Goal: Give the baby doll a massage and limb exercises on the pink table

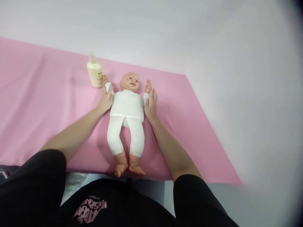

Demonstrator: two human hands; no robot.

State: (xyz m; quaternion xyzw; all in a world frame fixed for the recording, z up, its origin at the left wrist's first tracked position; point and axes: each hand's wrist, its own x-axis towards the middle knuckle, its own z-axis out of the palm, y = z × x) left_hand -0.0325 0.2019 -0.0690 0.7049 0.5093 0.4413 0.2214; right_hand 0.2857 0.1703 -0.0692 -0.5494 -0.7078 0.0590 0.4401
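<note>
A baby doll (127, 104) with a white cloth body lies on its back, head away from me and feet at the near edge. My left hand (106, 98) is closed around the doll's arm on the left, just below its plastic hand. On the other side, my right hand (151, 104) grips the doll's other arm at the white sleeve. Both doll arms point upward beside the head. A pump bottle (95, 72) of pale yellow liquid stands upright beside the doll's left-side hand, close to my left fingers.
A pink sheet (184, 126) covers the table, with folds toward the left. Its right edge runs diagonally down to a near corner. A pale wall (151, 31) rises behind the table.
</note>
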